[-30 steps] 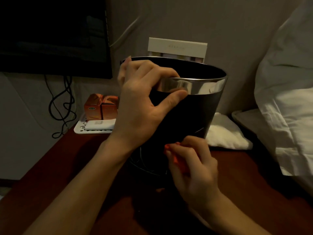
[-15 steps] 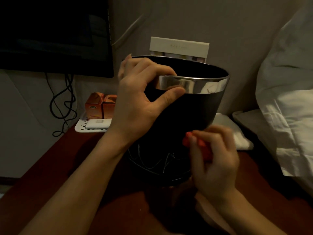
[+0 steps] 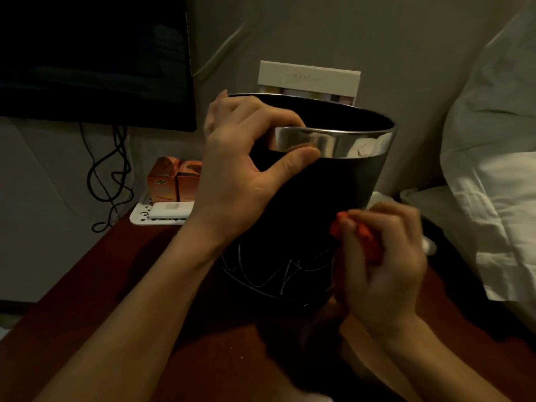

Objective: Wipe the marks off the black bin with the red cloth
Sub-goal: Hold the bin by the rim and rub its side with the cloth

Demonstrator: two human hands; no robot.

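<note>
Black bin [image 3: 333, 198] standing on the table [image 3: 87, 300]; left hand [image 3: 243, 169] is gripping its silver rim at 10 o'clock, fingers curled inside. Right hand [image 3: 383, 256], fingers clamped on the red cloth [image 3: 368, 242], is pressing it to the wall at 4 o'clock, beside white marks [image 3: 284, 271]. Box [image 3: 309, 79] lettering unreadable

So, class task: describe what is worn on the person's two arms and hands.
Nothing worn is visible. The left hand and right hand are bare, with no gloves, rings or watch visible. Both forearms are uncovered to the frame edge; no sleeves show.
</note>
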